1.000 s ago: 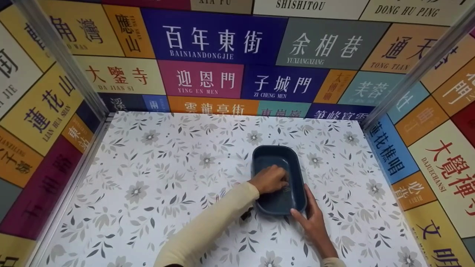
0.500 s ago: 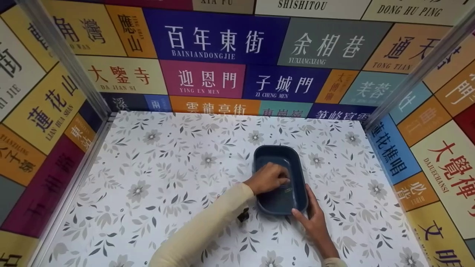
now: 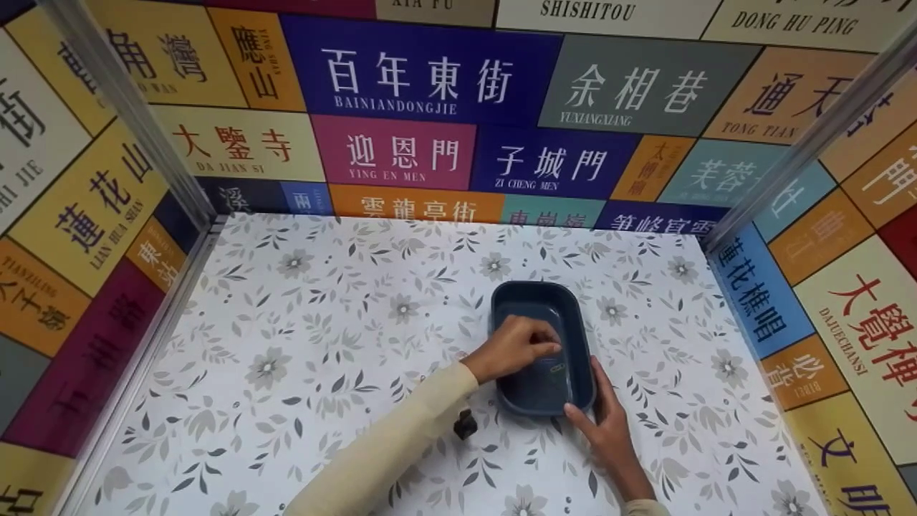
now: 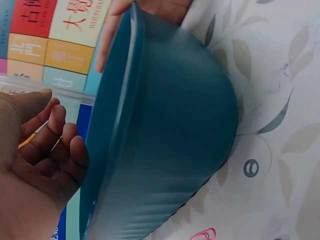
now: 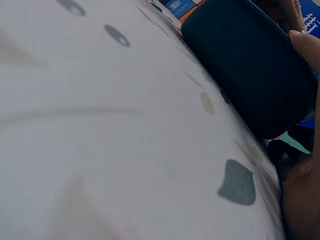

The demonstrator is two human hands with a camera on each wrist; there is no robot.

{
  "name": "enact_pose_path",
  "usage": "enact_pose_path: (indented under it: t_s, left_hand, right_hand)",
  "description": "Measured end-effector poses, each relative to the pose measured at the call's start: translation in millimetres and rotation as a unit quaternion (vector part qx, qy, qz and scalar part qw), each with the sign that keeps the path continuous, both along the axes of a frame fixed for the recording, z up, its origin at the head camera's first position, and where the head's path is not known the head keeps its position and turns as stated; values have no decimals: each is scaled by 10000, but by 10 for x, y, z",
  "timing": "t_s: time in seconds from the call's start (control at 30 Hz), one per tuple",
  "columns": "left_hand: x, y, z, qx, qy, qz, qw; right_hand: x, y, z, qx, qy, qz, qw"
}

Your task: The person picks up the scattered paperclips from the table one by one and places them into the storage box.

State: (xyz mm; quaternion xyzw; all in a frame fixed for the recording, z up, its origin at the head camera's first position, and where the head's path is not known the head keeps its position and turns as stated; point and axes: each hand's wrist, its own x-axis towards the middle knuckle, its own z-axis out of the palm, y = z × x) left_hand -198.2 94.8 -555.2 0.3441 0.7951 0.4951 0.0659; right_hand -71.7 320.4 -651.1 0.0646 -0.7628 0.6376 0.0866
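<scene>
Over and against the tray, hands curve.

Booth-like enclosure with sign-printed walls

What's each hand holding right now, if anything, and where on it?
The right hand holds the tub by its near right corner. The left hand is over the tub; whether it pinches anything cannot be told.

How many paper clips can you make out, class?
2 clear ones: a pink clip lying on the table outside the tub, and a yellowish clip on the tub's floor. More may be hidden by the left hand or sleeve.
</scene>
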Motion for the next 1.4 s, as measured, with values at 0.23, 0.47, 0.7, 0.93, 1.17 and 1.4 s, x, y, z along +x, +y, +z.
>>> enact_pose_path:
  t_s: [0.23,0.47,0.7,0.93,1.17,1.4]
  left_hand:
    - [67,-171,77,469,-191,222,9985]
    - [134,-272,137,722,-228,435,9962]
    - [187,-345,138,950,-244,580,9935]
    - [258,-470,65,1107,-333,669,9910]
    - [312,-619,13,1251,-458,807,9878]
    - [364,-782,-60,1363,-564,900,9850]
  right_hand:
    - [-7,8,-12,-43,84,44,9999]
    - [-2,30,11,87,9,-8,10000]
    - [-11,32,24,174,18,-65,9998]
    - [1,24,22,189,-23,-94,9998]
    - [0,15,15,151,-137,-124,9997]
    - [1,5,-14,159,-85,-150,9997]
